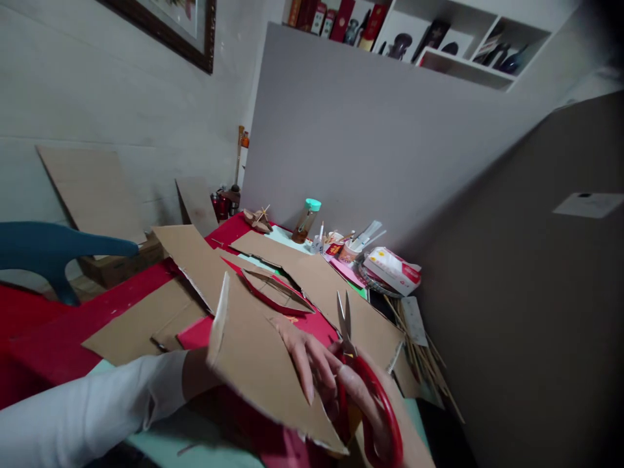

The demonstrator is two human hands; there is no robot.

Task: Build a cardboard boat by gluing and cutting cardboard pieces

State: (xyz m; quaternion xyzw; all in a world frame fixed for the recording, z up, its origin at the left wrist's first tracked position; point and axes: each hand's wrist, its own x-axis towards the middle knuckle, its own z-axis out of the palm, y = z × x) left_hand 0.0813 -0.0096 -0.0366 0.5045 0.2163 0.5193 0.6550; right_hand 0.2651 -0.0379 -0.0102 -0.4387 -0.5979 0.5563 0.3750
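A bent piece of brown cardboard (258, 351) is held up close in front of me. My left arm, in a white sleeve, passes behind it, and my left hand (307, 351) comes round its far edge with the fingers closed over it. Red-handled scissors (392, 422) are in my right hand (361, 390), fingers through the loops. Their blades point upward and stand slightly apart, just beyond the cardboard's right side. Both hands are near each other. Behind them lies a boat-shaped cardboard frame with red edges (277, 290).
Flat cardboard sheets (336, 279) lie across the red-covered table (131, 296). At the back stand a bottle with a turquoise lid (305, 222), a cup of glue sticks (351, 250) and a tissue pack (392, 268). Thin sticks (426, 351) lie right; a blue chair (58, 250) stands left.
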